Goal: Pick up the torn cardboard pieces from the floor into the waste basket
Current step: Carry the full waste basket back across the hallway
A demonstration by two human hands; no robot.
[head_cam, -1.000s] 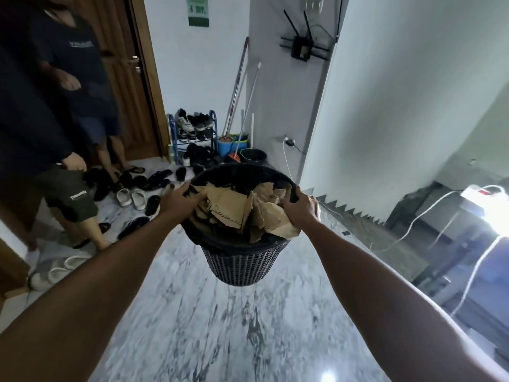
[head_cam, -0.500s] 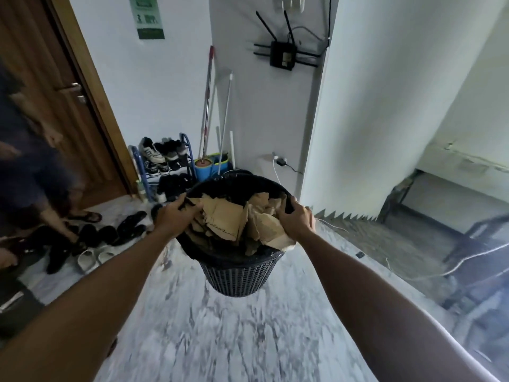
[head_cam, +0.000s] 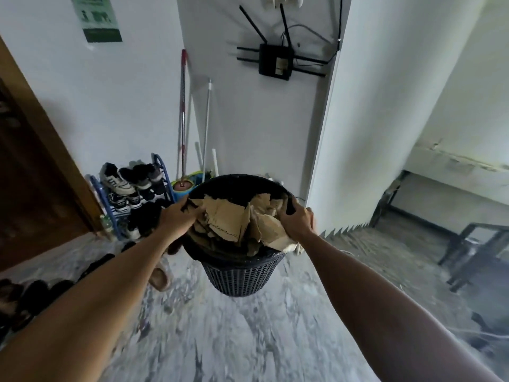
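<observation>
- The basket [head_cam: 239, 274] is dark, round and tapered, with a lattice wall and a black liner folded over its rim; it hangs in the air above the marbled floor [head_cam: 220, 340], carried between both hands.
- The cardboard [head_cam: 228, 221] lies inside it: brown, ragged-edged pieces, creased and heaped to the rim, one pale corner spilling over the near right edge.
- The left hand [head_cam: 179, 216] grips the left rim, fingers curled over the edge and against the cardboard.
- The right hand [head_cam: 298, 220] grips the right rim, thumb on the inner side, fingers wrapped outside.
- Behind the basket stand a shoe rack [head_cam: 132, 194] with sneakers, two mop handles [head_cam: 182, 114] against the wall, and a router [head_cam: 275, 63] mounted above.
- Slippers [head_cam: 161, 278] lie on the floor at left.
</observation>
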